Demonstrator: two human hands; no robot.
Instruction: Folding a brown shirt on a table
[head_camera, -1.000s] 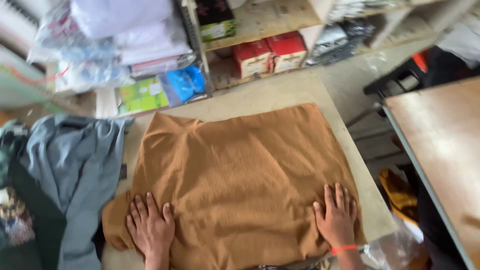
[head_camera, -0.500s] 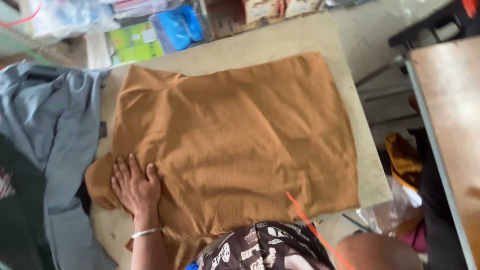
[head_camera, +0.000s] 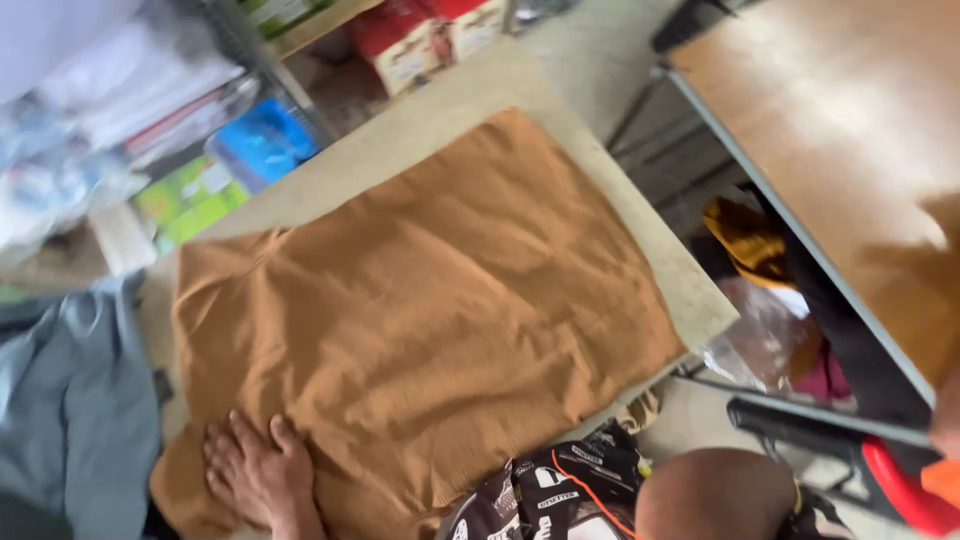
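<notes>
Beige table (head_camera: 640, 250) bears brown cloth (head_camera: 430, 310); left hand (head_camera: 250, 470) lies flat, grip wide; right hand unseen.

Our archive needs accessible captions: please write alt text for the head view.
A left hand presses flat on the near corner of a brown cloth spread over a beige table. A grey garment lies beside it; the right hand is out of view.

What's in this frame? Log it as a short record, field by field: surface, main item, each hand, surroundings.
surface: pale table, bare along its far edge
main item: brown garment spread flat on it, creased
left hand: left hand pressed flat on the garment's near left corner, fingers spread
right hand: not in view
left of garment: grey-blue cloth
beyond the table: shelves with red boxes and packets
right: wooden table
</notes>
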